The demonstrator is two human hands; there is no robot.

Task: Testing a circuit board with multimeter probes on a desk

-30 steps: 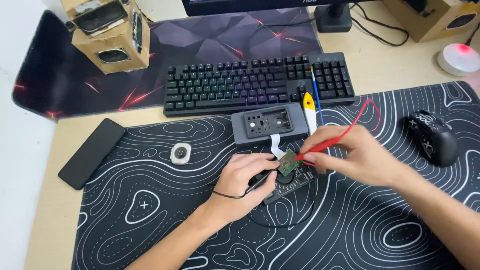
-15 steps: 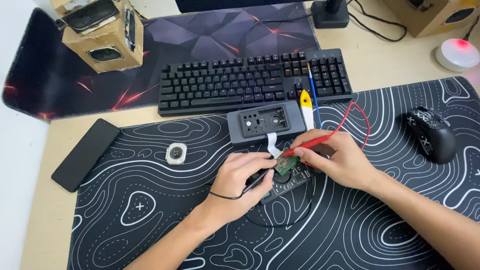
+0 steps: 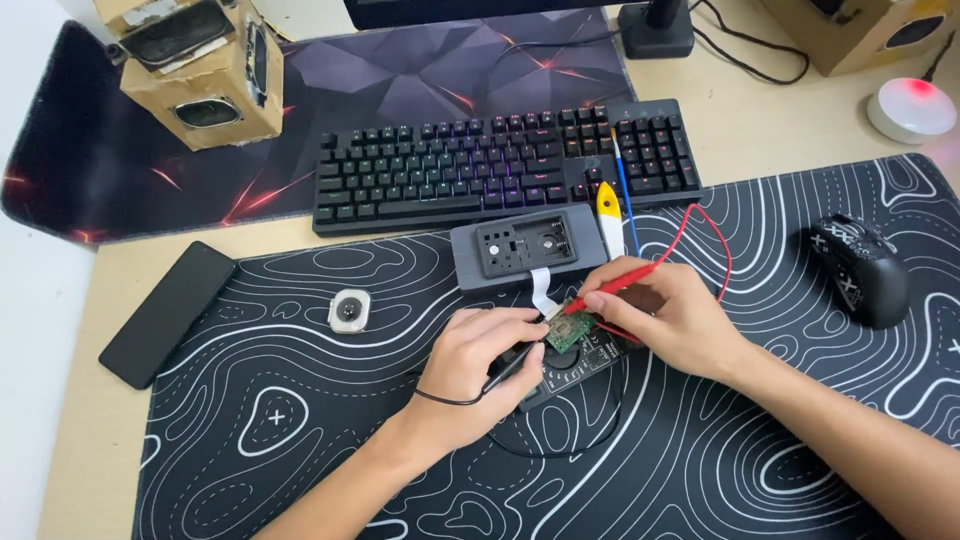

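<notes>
Your left hand (image 3: 470, 365) pinches the black probe (image 3: 505, 368) just left of the board (image 3: 568, 330). That small green board sits on the meter (image 3: 585, 358), just below the grey case (image 3: 527, 246); it looks light, stiff and fragile, so hold its edges. Right of it, your right hand (image 3: 665, 325) grips the red probe (image 3: 615, 287), tip on the board.

A small green circuit board (image 3: 570, 330) sits tilted between the two hands, above a black meter (image 3: 580, 362) lying flat on the patterned mat. A red probe (image 3: 618, 287) slants down, tip touching the board's top edge, red wire looping away behind it. A black probe (image 3: 508, 368) lies low to the left, thin black lead trailing.
</notes>
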